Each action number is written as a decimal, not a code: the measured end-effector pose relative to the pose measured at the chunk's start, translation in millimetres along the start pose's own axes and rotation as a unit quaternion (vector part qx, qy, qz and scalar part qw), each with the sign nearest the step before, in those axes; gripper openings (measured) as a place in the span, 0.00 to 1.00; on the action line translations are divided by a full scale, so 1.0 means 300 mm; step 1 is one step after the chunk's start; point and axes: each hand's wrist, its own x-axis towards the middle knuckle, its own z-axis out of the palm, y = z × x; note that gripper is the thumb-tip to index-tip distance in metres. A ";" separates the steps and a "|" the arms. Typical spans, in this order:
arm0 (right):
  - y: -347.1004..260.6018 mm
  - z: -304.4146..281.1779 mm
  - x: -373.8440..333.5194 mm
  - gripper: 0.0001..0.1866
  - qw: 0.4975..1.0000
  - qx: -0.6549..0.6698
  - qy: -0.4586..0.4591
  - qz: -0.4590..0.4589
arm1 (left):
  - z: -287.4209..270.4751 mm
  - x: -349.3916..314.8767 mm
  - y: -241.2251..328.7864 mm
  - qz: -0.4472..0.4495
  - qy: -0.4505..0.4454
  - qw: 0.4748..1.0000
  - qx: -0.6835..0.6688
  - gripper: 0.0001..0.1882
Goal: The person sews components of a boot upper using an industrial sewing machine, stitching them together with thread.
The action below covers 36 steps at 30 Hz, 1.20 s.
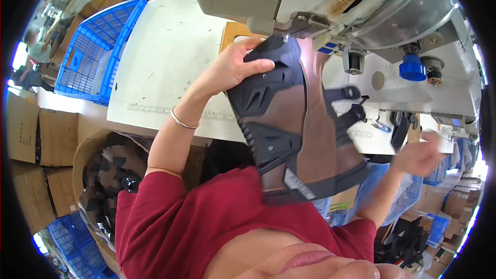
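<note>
A brown and black boot upper point(279, 103) with moulded black guards and loose straps hangs in front of the sewing machine point(310, 0), its far end close to the machine's underside. With the thumb on top of that end, my left hand point(247, 62) is closed on the piece. Part of the upper reaches over the table's front edge, toward my chest. Off to the right, apart from the upper, is my right hand point(419, 156). Motion smears its fingers, so their pose and anything in them cannot be made out.
A blue plastic basket point(111, 46) stands at the far left of the white table point(155, 57). Left of me, a large carton point(85, 170) holds dark cut pieces. Small hand tools, including scissors point(381, 125), lie on the table to the right. Stacked cardboard boxes point(58, 137) line the left.
</note>
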 end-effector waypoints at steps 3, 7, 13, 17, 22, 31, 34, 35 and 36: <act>-0.253 0.146 -0.102 0.16 0.925 0.196 -0.264 0.190 | -0.007 -0.009 0.010 -0.067 -0.058 0.996 0.004 0.23; -0.376 0.244 -0.149 0.19 0.858 0.272 -0.367 0.235 | -0.004 -0.004 -0.004 -0.021 -0.102 0.991 0.082 0.23; -0.518 0.222 -0.262 0.14 0.806 0.307 -0.301 0.408 | -0.019 -0.018 -0.072 -0.004 -0.160 0.985 0.069 0.24; -0.703 0.190 -0.304 0.15 0.734 0.247 -0.387 0.500 | -0.065 0.028 -0.110 -0.002 -0.249 0.948 0.197 0.20; -0.584 0.265 -0.187 0.10 0.826 0.203 -0.365 0.379 | -0.227 0.085 -0.089 0.054 -0.234 0.891 0.384 0.16; -0.241 0.624 -0.201 0.30 0.734 0.413 -0.320 0.434 | -0.196 -0.083 0.082 0.248 0.026 0.809 0.533 0.18; -0.281 0.433 -0.282 0.30 0.772 0.312 -0.276 0.481 | -0.034 -0.368 0.055 0.302 0.043 0.836 0.455 0.10; -0.308 0.346 -0.328 0.30 0.771 0.256 -0.311 0.493 | 0.012 -0.464 0.031 0.270 -0.088 0.815 0.505 0.06; -0.321 0.254 -0.375 0.25 0.810 0.204 -0.347 0.427 | 0.082 -0.531 -0.029 0.136 -0.289 0.796 0.515 0.10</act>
